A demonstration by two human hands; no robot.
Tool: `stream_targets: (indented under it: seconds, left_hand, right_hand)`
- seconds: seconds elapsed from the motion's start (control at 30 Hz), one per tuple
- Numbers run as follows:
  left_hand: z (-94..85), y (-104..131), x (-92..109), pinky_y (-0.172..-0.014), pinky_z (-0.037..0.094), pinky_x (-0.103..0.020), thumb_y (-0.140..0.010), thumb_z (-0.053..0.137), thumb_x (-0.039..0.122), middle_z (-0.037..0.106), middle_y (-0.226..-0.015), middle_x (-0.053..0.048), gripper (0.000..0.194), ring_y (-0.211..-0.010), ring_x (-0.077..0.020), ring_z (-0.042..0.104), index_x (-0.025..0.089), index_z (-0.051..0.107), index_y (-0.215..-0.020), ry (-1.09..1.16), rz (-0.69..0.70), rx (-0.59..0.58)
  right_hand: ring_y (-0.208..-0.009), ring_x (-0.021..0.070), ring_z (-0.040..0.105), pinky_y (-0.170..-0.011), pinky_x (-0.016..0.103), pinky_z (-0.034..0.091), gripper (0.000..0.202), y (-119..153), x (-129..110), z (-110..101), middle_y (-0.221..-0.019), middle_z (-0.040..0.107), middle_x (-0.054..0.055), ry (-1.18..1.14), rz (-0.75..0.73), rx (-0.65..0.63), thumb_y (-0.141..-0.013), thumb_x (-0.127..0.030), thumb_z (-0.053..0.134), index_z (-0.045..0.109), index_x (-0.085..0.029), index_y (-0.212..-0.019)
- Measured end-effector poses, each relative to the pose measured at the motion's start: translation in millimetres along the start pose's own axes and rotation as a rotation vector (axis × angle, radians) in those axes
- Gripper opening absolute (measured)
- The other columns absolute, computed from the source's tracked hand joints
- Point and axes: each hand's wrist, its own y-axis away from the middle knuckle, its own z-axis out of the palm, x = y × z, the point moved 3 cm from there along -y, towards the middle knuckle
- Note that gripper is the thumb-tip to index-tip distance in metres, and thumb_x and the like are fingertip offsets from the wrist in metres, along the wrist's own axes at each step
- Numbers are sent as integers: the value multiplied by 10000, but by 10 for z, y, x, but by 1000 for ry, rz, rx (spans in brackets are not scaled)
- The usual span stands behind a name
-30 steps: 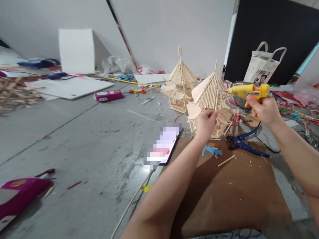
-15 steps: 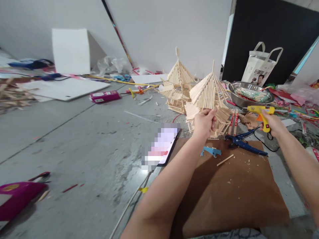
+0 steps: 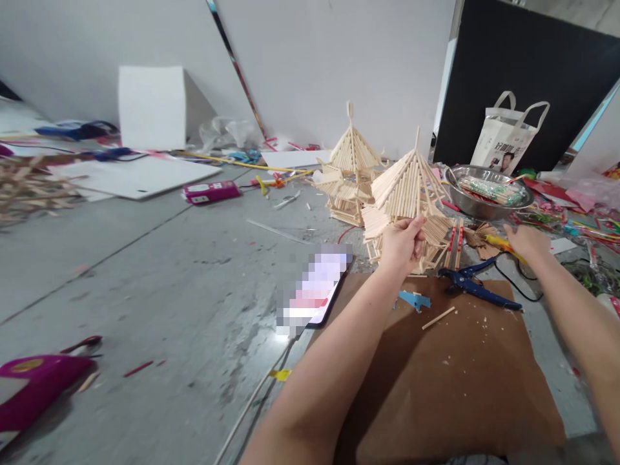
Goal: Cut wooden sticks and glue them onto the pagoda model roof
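Note:
A pavilion model (image 3: 409,184) built of pale wooden sticks, with a pointed roof, stands in front of me. My left hand (image 3: 403,244) is closed in a pinch at the lower edge of its roof; the exact spot between the fingertips is hidden. To the right, my right hand (image 3: 529,244) is low over a yellow glue gun (image 3: 498,243), closed around its rear part, the nozzle pointing left. A second stick pavilion (image 3: 352,152) stands behind the first. Blue cutting pliers (image 3: 477,287) lie in front of the hands.
Brown cardboard (image 3: 465,387) holds a loose stick (image 3: 438,318) and blue scraps (image 3: 414,300). A lit phone (image 3: 317,290) with a cable lies left of it. Beyond are a metal bowl (image 3: 489,210) with packaged sticks and a white bag (image 3: 506,139). Magenta devices (image 3: 210,192) lie leftward.
My right hand has lowered the glue gun from upright in the air down towards the floor, turning it over. My left hand stays at the pavilion's roof edge. The view has shifted slightly.

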Motion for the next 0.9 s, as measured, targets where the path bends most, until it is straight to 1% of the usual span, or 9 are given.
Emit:
stream_targets:
  seconds: [0.07, 0.17, 0.23, 0.33, 0.43, 0.57, 0.73, 0.8, 0.9]
  left_hand:
    - [-15, -15, 1, -281, 187, -159, -717, 627, 265, 447, -391, 82, 179, -242, -12, 297, 123, 538, -655, 2, 0, -8]
    - [-31, -32, 3, -282, 175, -160, -705, 636, 278, 450, -391, 80, 189, -246, -13, 299, 122, 538, -661, 1, -6, -19]
    - [-37, -36, 7, -284, 163, -161, -688, 654, 300, 447, -393, 79, 213, -250, -11, 300, 125, 535, -663, -7, -8, -23]
    - [-39, -30, 14, -289, 150, -162, -667, 675, 336, 444, -400, 78, 251, -256, -5, 300, 128, 534, -658, -36, -13, -14]
    - [-42, -23, 19, -293, 154, -161, -662, 678, 353, 444, -405, 76, 266, -260, -1, 300, 130, 533, -649, -52, -16, -3]
    - [-47, -37, 19, -296, 162, -160, -663, 674, 369, 447, -409, 74, 275, -261, -3, 299, 132, 536, -651, -51, -16, -22]
    - [-45, -57, 25, -292, 156, -164, -675, 666, 354, 448, -398, 72, 258, -253, -8, 295, 130, 540, -651, -44, -23, -36]
    - [-37, -54, 32, -290, 157, -166, -685, 659, 339, 446, -393, 71, 244, -251, -10, 293, 126, 544, -651, -44, -26, -38]
    - [-30, -45, 38, -290, 161, -166, -697, 650, 330, 444, -392, 72, 237, -252, -10, 294, 126, 540, -649, -50, -37, -41]
  right_hand:
    - [-859, 340, 607, -704, 472, 436, 380, 46, -245, -157, -864, 655, 179, 16, -48, 19, -796, -477, 419, 640, -168, -795]
    - [-818, 262, 612, -719, 398, 444, 295, 226, -766, -445, -837, 668, 103, -239, -297, 187, -792, -418, 450, 631, -188, -826]
    - [-739, 208, 606, -715, 359, 450, 221, 376, -1105, -601, -762, 659, 65, -447, -427, 248, -765, -377, 502, 613, -186, -784]
    - [-700, 161, 598, -698, 326, 463, 124, 538, -1534, -739, -754, 642, 31, -701, -555, 254, -739, -311, 538, 566, -193, -764]
    - [-720, 156, 597, -680, 324, 469, 96, 564, -1827, -759, -758, 627, 16, -813, -578, 197, -718, -272, 559, 521, -201, -769]
    - [-698, 149, 586, -618, 302, 463, 130, 503, -2016, -696, -713, 596, 7, -865, -534, 99, -687, -239, 584, 474, -200, -745]
    - [-545, 111, 537, -489, 261, 419, 151, 473, -2060, -641, -663, 567, -12, -899, -447, -9, -690, -237, 575, 463, -204, -786]
    - [-564, 117, 543, -498, 261, 421, 142, 470, -2061, -651, -666, 565, -10, -856, -454, 3, -690, -249, 577, 472, -205, -774]
    - [-663, 140, 562, -581, 283, 444, 135, 461, -2069, -687, -677, 572, 0, -768, -512, 80, -666, -259, 604, 485, -202, -691]
